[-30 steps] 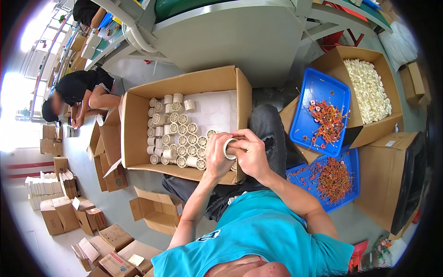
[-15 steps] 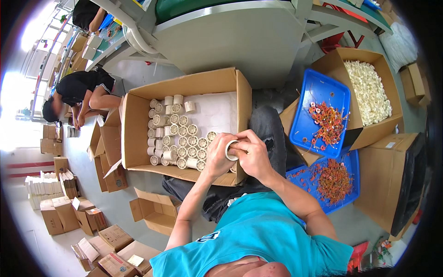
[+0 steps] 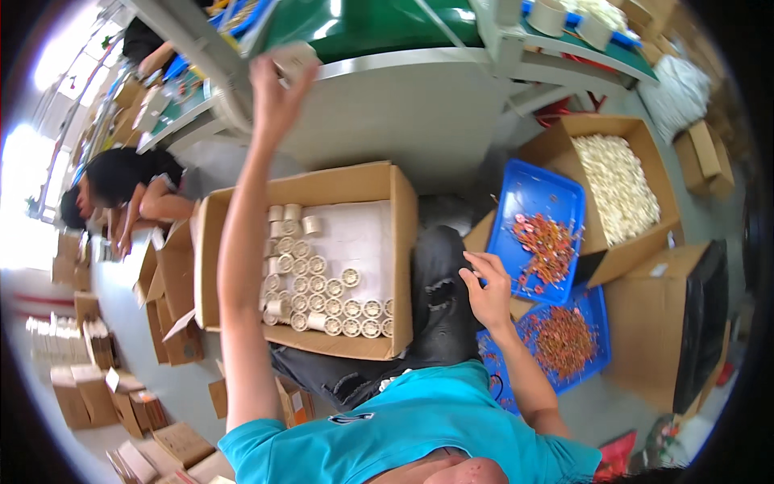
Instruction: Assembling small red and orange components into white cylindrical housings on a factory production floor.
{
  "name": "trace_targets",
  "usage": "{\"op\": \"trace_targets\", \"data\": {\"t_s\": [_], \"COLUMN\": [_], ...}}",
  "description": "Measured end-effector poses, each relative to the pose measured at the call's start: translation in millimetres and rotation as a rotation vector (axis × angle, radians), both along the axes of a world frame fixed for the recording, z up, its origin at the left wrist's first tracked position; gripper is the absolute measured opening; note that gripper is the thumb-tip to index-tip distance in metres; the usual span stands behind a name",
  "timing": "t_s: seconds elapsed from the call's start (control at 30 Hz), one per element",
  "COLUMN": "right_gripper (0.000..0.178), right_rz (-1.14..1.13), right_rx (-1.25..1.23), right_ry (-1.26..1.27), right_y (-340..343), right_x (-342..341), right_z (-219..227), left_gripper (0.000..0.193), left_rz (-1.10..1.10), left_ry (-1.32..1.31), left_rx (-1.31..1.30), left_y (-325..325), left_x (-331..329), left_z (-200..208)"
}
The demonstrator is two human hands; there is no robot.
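Note:
My left hand (image 3: 278, 101) is raised at the far side, gripping a white plastic ring-shaped cylinder (image 3: 295, 58) at the edge of a green-topped conveyor (image 3: 363, 28); it is slightly blurred. Below that arm, a cardboard box (image 3: 403, 266) holds several rows of similar white cylinders (image 3: 334, 287), most showing a spoked end. My right hand (image 3: 488, 292) hovers beside my knee with its fingers bent but apart, and nothing shows in them. Close to it lies a blue tray (image 3: 504, 234) with small orange-and-red wired parts (image 3: 548, 248).
A second blue tray (image 3: 603, 355) with more wired parts (image 3: 564, 343) sits nearer me. Behind the trays stands a box of small cream pieces (image 3: 617, 185). Two white cylinders (image 3: 548, 16) rest on the far-right bench. A person (image 3: 133, 185) crouches at the left among cartons (image 3: 173, 282).
My hands have separated. The left carried the white cylinder up and away to the conveyor edge; the right let go and moved right. The view has shifted slightly.

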State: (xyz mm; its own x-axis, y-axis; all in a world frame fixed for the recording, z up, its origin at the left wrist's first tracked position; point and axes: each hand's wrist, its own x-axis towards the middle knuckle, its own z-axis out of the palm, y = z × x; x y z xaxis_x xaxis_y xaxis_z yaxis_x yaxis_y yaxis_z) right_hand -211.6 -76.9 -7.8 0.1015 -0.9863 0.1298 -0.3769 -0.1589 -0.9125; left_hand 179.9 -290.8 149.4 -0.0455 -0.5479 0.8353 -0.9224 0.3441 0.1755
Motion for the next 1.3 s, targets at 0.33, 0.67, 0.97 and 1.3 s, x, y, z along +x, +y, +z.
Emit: {"op": "trace_targets", "data": {"t_s": [0.33,0.67,0.97,1.3], "right_gripper": [0.026,0.016,0.016,0.025], "right_rz": [-0.344,-0.111,-0.295,-0.323], "right_rx": [0.227,0.287,0.435,0.294], "right_ry": [0.346,0.823,0.110,-0.832], "right_y": [21.0,-22.5,-33.2,-10.9], "right_x": [-96.7,-91.1,-106.9,-109.1], "right_z": [-83.6,-101.4,-22.9,19.5], "left_gripper": [0.069,0.064,0.072,0.076], "left_rz": [0.277,-0.023,-0.009,0.192], "left_ry": [0.070,-0.206,-0.317,0.045], "left_rx": [-0.024,-0.375,1.156,1.361], "left_y": [-164.1,-9.1,241.7,213.6], "left_x": [66.7,-14.3,-32.9,-29.5], "left_z": [-8.4,-43.2,-297.8,-260.3]}}
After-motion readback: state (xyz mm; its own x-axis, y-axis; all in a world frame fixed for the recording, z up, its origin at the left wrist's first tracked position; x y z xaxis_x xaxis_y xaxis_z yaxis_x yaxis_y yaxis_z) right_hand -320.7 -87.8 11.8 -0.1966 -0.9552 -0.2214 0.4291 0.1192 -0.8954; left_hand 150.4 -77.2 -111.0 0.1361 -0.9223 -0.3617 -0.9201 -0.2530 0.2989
